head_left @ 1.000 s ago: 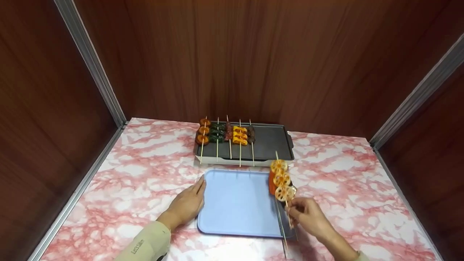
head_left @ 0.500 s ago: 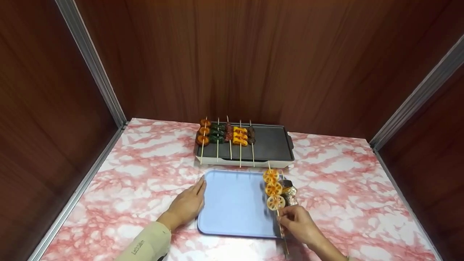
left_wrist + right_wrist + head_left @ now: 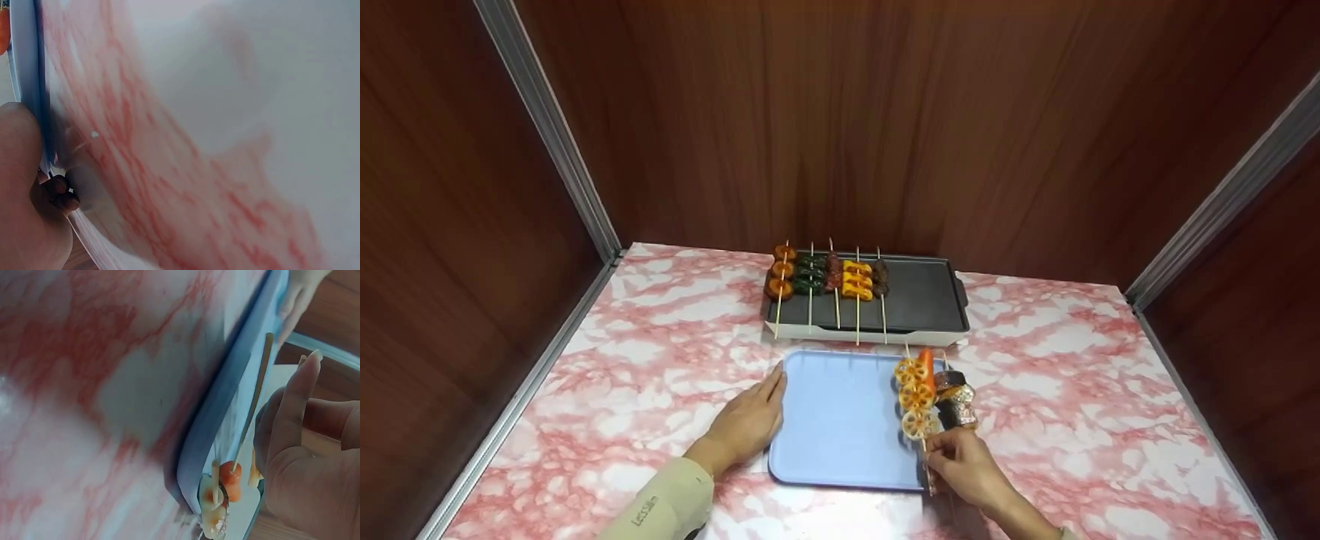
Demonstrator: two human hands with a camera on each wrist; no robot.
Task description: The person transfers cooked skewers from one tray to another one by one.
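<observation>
In the head view, the bare right hand (image 3: 971, 469) concealed part of the stick of the wooden skewer of round, holed, pale-yellow slices (image 3: 916, 396), whose slices partly covered a smooth orange-red piece (image 3: 928, 371) beside them. Dark lettering on the pale-green fabric sleeve (image 3: 660, 502) was too small to read with certainty; the bottom edge cut off the sleeve. In the left wrist view, the left edge truncated the bare left hand (image 3: 22, 185) and the light-blue rectangular tray (image 3: 25, 62), and the red-and-white marbled tabletop (image 3: 225, 169) was blurred. In the right wrist view, the right edge truncated the right hand.
</observation>
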